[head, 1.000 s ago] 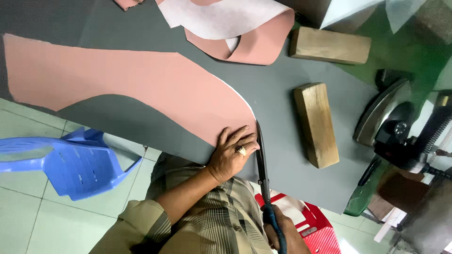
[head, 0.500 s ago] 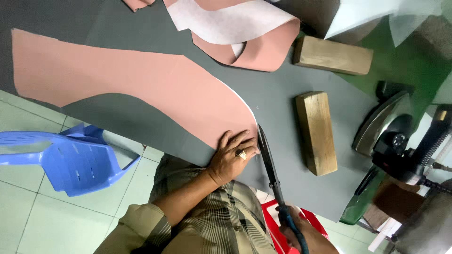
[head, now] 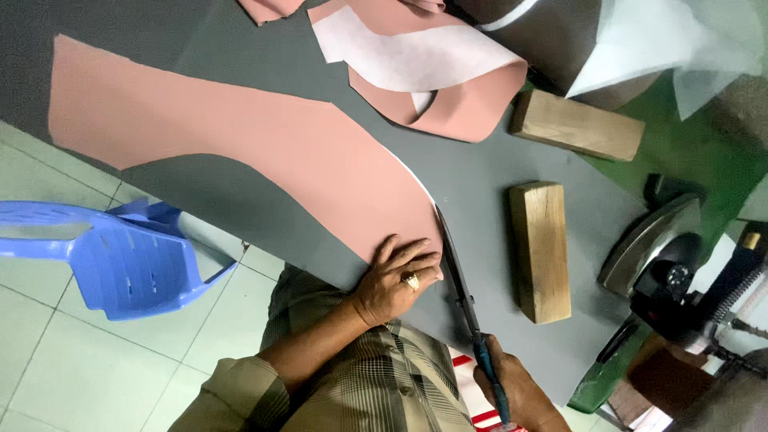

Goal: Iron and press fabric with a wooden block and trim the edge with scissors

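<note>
- The left hand (head: pixel 398 276) lies flat and open on the pink pattern piece (head: pixel 264 160), with the fingers spread. It presses the lower corner of the piece down onto the grey fabric (head: pixel 480 176).
- The right hand (head: pixel 516 392) is closed around the handles of the long scissors (head: pixel 462 292), near the bottom edge of the view. The blades point up along the right edge of the pink piece, just beside the fingertips of the left hand.
- The pink pattern piece lies across the grey fabric on the table, from the upper left down to the left hand. Its right edge curves, and a thin white line shows along it.
- A wooden block (head: pixel 540 250) rests on the grey fabric to the right of the scissors, near them but apart. A second wooden block (head: pixel 578 124) lies higher up. An iron (head: pixel 652 240) stands at the right, and a blue plastic chair (head: pixel 112 256) stands on the tiled floor at the left.
- I think the main risk is the left fingertips: they are very near the blades, and a fast closing could catch them.
- If the flat hand lifts, the pink piece could slide on the grey fabric, and then the cut would leave the curved edge.
- The grey fabric hangs over the table edge near the person; its weight could pull the layers.
</note>
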